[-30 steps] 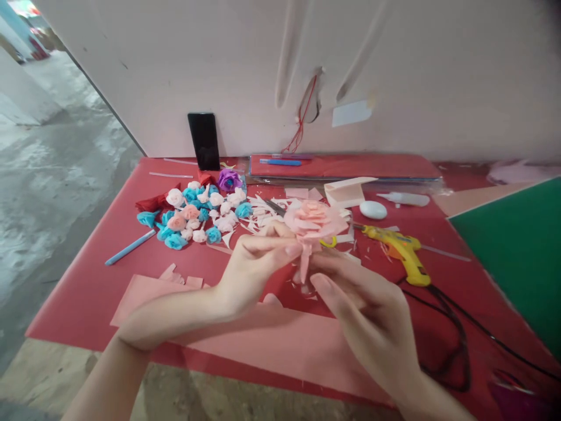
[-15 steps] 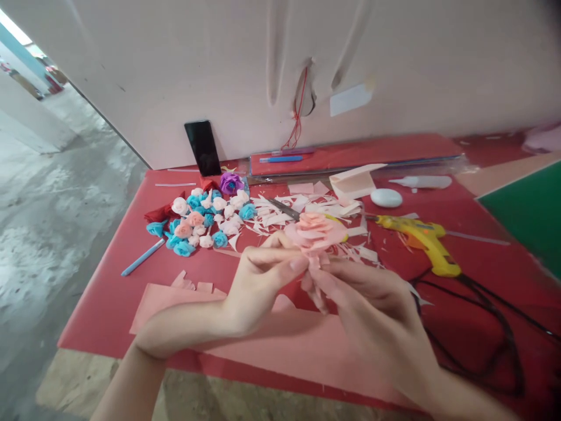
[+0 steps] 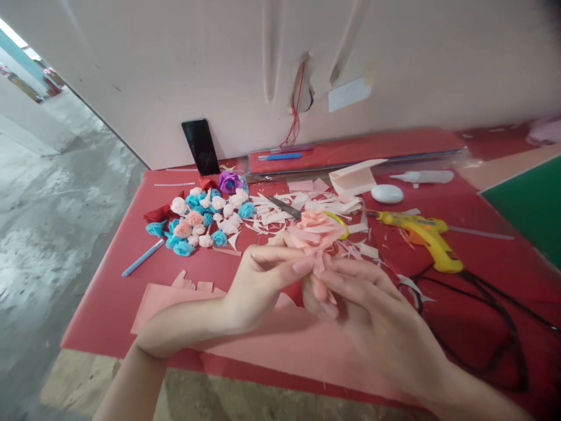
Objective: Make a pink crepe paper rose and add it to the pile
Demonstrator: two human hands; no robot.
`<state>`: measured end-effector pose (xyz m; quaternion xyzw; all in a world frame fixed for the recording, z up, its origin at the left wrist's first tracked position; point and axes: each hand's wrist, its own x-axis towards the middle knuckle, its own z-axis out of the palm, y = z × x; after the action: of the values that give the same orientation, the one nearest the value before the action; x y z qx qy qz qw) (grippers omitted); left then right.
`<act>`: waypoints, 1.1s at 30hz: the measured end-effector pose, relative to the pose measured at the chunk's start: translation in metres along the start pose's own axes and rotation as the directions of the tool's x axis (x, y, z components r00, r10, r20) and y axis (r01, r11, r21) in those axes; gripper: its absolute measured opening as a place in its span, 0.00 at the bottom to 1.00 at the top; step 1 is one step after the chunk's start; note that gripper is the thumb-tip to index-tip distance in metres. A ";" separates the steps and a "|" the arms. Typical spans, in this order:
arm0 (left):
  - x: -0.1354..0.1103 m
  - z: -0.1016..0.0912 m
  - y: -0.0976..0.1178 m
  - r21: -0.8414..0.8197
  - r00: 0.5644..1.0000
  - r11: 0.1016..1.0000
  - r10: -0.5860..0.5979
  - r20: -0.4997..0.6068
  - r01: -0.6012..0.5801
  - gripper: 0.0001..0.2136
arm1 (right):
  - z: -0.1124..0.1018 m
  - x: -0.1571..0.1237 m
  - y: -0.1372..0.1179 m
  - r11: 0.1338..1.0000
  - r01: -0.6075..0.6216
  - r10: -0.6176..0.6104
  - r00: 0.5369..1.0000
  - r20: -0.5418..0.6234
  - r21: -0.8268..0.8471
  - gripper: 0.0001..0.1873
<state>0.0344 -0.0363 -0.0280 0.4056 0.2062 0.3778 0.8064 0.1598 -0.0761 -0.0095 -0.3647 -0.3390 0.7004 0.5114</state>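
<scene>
A pink paper rose point(image 3: 316, 230) is held up above the red table point(image 3: 109, 292). My left hand point(image 3: 258, 280) pinches it just under the petals with thumb and forefinger. My right hand point(image 3: 377, 316) is closed around the rose's lower stem end, its fingers touching the left hand's fingertips. Under both hands lies a large pink paper sheet point(image 3: 280, 345).
A pile of small blue, white, pink and purple paper roses point(image 3: 204, 213) lies left of centre. Paper scraps and scissors point(image 3: 284, 207) lie behind the hands. A yellow glue gun point(image 3: 427, 237) with a black cord sits at right. A phone point(image 3: 200, 146) leans on the wall.
My right hand has closed in on the rose's stem and both hands have drawn together. The view has shifted a little to the left.
</scene>
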 end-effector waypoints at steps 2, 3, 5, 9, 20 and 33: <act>0.001 0.001 0.000 -0.030 1.000 1.000 -0.001 -0.001 0.001 0.16 | 0.000 -0.001 0.000 0.998 -0.046 0.046 0.999 0.007 0.046 0.17; 0.002 0.001 -0.001 -0.042 1.000 0.999 -0.007 -0.003 0.007 0.16 | 0.000 -0.001 0.000 0.996 -0.065 0.065 0.998 0.016 0.063 0.17; 0.002 0.001 -0.001 -0.066 1.000 0.998 -0.025 -0.002 0.025 0.16 | 0.001 -0.002 0.000 0.989 -0.107 0.105 0.994 0.024 0.102 0.17; 0.002 0.001 -0.001 -0.112 0.998 0.992 -0.058 0.001 0.058 0.13 | 0.002 -0.003 0.000 0.962 -0.194 0.187 0.981 0.053 0.194 0.17; 0.004 0.000 0.001 -0.045 0.997 0.999 0.022 -0.068 -0.025 0.13 | 0.002 -0.001 0.002 0.929 -0.214 0.165 0.970 0.178 0.303 0.15; 0.004 -0.003 -0.002 -0.137 0.980 0.971 0.198 0.001 -0.196 0.03 | 0.001 -0.002 0.007 0.881 0.313 -0.351 0.935 -0.045 -0.355 0.13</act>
<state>0.0356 -0.0328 -0.0315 0.3709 0.1327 0.4660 0.7922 0.1561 -0.0796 -0.0150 -0.4217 -0.4848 0.5120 0.5701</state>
